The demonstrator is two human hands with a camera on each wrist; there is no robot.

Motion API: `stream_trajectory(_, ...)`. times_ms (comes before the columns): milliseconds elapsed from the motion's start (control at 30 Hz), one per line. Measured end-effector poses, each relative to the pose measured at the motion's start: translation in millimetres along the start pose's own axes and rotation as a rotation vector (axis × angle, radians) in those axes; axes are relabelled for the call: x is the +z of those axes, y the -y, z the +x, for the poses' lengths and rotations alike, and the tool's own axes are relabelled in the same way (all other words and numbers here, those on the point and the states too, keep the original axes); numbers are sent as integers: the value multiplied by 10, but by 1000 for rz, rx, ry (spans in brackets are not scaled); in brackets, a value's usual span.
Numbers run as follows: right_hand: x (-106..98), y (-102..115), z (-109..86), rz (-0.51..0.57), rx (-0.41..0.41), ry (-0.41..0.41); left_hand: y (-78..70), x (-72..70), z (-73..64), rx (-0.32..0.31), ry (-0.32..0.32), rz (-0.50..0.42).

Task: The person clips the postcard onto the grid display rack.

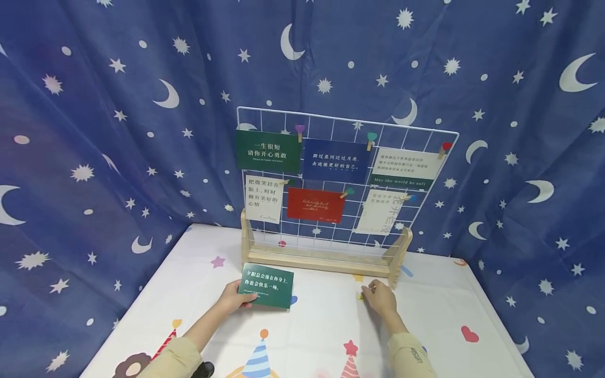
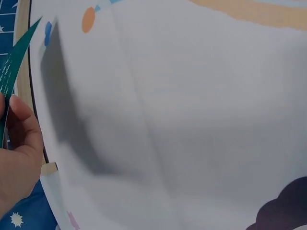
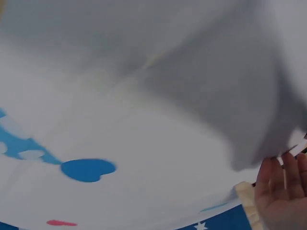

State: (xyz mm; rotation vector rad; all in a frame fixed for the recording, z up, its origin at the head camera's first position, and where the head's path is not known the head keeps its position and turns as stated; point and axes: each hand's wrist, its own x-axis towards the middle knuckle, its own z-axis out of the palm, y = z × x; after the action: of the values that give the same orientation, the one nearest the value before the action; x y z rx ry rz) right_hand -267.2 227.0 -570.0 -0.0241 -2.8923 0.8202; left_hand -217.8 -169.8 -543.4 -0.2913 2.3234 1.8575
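Observation:
My left hand [image 1: 232,298] pinches a green postcard [image 1: 271,298] by its lower left corner, thumb on the printed face. It holds the card tilted up, in front of the rack's left part. In the left wrist view the card [image 2: 18,57] shows almost edge-on. Over by the rack's right foot, the fingertips of my right hand [image 1: 383,300] pinch a small clothespin with a yellow end [image 1: 361,297], mostly hidden by the fingers. The right wrist view shows only a thin dark bit of it beyond the fingertips of that hand [image 3: 283,189].
A white wire grid rack [image 1: 350,118] stands on a wooden base [image 1: 316,261] at the back of the table [image 1: 321,325]. Several cards, such as a red card [image 1: 315,205], hang there on small heart-topped clothespins. Behind it hangs a blue star-patterned curtain [image 1: 331,63].

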Motion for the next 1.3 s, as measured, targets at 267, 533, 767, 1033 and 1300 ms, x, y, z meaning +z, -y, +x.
stream_trajectory(267, -17, 128, 61, -103, 162, 27, -91, 162, -20, 18, 1, -75)
stream_trajectory(533, 64, 158, 110, -169, 188, 23, -136, 259, -4, -4, 39, -83)
stream_trajectory(767, 80, 235, 104, -121, 265, 83, -156, 341, 54, -6, 1, -123)
stream_trajectory(1033, 57, 249, 109, -64, 302, 113, -160, 391, 44, 16, 38, -114)
stream_trajectory(1300, 48, 182, 116, 56, 349, 94, -161, 410, 49, 12, 54, -109)
